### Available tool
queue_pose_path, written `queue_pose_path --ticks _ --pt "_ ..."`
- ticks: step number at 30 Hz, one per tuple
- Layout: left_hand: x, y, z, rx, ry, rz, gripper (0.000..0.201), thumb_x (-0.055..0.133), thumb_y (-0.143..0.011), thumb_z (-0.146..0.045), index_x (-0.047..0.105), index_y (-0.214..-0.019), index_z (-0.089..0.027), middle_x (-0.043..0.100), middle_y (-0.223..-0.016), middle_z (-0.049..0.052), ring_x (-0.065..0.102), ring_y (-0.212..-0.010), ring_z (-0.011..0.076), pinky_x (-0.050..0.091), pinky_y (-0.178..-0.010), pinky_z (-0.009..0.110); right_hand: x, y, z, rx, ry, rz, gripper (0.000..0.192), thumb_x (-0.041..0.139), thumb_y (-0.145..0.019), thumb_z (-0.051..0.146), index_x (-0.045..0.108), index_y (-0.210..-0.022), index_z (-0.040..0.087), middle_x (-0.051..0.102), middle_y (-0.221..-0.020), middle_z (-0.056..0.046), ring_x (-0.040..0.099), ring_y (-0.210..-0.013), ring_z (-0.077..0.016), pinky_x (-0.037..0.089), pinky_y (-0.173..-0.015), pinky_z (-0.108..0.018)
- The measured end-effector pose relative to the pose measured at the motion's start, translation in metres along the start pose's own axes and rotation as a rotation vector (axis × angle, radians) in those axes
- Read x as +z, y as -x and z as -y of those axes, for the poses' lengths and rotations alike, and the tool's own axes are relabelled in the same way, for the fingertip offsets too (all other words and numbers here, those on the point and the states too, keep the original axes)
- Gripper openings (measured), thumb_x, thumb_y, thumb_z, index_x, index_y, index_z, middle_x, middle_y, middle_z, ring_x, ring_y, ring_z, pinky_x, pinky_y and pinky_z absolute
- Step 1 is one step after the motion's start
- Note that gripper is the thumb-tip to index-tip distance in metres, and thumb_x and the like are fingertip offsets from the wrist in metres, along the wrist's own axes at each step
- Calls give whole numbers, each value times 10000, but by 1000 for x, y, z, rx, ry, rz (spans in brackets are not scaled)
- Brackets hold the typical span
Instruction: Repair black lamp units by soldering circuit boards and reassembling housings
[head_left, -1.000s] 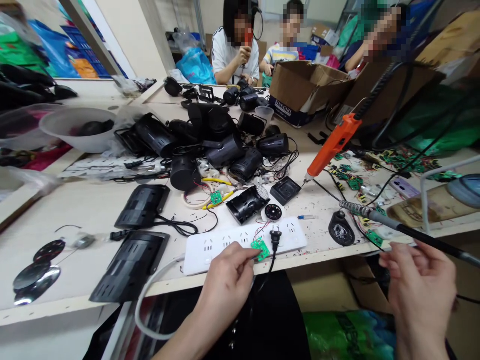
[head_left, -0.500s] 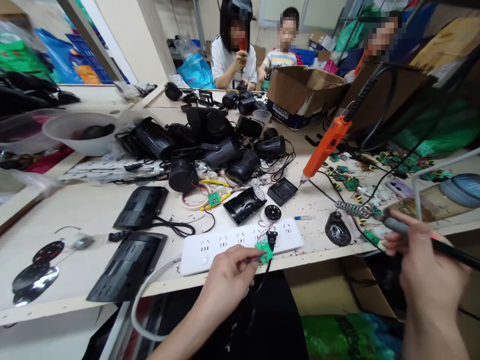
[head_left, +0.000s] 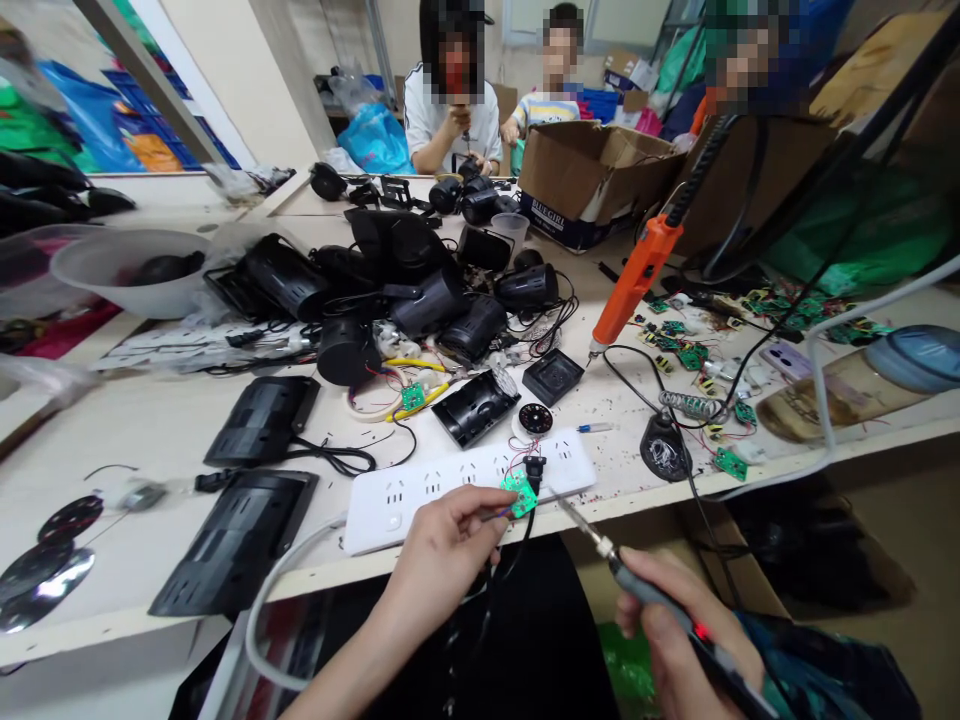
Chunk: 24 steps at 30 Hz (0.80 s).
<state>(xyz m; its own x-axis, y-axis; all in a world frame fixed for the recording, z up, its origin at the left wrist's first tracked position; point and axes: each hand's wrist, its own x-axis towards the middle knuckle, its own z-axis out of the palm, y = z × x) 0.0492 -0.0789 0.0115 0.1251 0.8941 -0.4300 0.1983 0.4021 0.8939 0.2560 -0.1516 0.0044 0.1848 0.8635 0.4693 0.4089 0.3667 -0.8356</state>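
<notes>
Between the thumb and fingers of my left hand point(head_left: 459, 532) is a small green circuit board point(head_left: 520, 494), held above the front edge of the white power strip point(head_left: 442, 485). Thin red wires run from the board towards a round black disc point(head_left: 535, 418). A black plug point(head_left: 534, 470) sits in the strip just behind the board. My right hand point(head_left: 679, 625) grips a soldering iron point(head_left: 660, 588) with a lit red light. Its metal tip points at the board, slightly apart from it on the right. The coiled iron stand point(head_left: 690, 405) lies further right.
An orange electric screwdriver point(head_left: 637, 285) hangs over the table beside a black square part point(head_left: 553, 376). Black lamp housings point(head_left: 262, 420) cover the left and middle. Several circuit boards point(head_left: 690, 352) and a bottle point(head_left: 847, 390) lie at right. Two people sit opposite, near a cardboard box point(head_left: 596, 180).
My right hand has drawn the soldering iron out of the coiled stand and brought it left, close to the circuit board. My left hand keeps its hold on the board.
</notes>
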Motion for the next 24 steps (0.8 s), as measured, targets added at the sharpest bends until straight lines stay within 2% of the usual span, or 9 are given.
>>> queue_pose_path --ticks 3,5,8,11,17,24 --pt "1 0 0 -22 52 -2 409 652 -668 -392 730 -968 -124 622 -560 -3 560 -502 129 391 -485 230 18 0 -12 -185 98 30 284 556 -955 221 643 -1225 236 624 -857 -48 673 -697 -159 584 -564 -261" --pt "2 -1 -1 -25 89 -3 404 659 -664 -413 731 -938 -125 632 -557 -2 548 -477 121 386 -462 226 35 -4 -17 -272 205 -24 297 591 -916 130 660 -1183 242 586 -946 -57 674 -766 -156 590 -617 -259" --pt "3 -2 -3 -33 124 -15 391 682 -639 -410 730 -906 -128 630 -530 -11 536 -445 113 376 -435 218 62 -14 -22 -340 240 -65 294 589 -885 46 681 -1102 222 530 -906 -39 633 -726 -135 560 -582 -235" --pt "3 -4 -5 -60 133 -26 389 701 -609 -399 725 -889 -129 632 -512 -14 526 -417 107 362 -415 211 78 -21 -26 -347 234 -64 260 601 -874 31 674 -1071 186 497 -881 -34 598 -702 -128 534 -557 -227" --pt "4 -6 -8 -79 118 -9 387 697 -623 -395 721 -897 -123 579 -417 -32 494 -386 101 360 -410 205 80 -22 -28 -312 212 -77 245 621 -863 37 664 -1062 174 494 -880 -33 594 -725 -130 545 -584 -225" --pt "4 -5 -7 -42 166 -19 295 699 -679 -342 727 -888 -136 692 -684 17 546 -440 79 392 -413 192 79 -23 -27 -266 170 -61 296 608 -862 18 642 -1100 191 493 -894 -36 593 -753 -141 552 -598 -235"
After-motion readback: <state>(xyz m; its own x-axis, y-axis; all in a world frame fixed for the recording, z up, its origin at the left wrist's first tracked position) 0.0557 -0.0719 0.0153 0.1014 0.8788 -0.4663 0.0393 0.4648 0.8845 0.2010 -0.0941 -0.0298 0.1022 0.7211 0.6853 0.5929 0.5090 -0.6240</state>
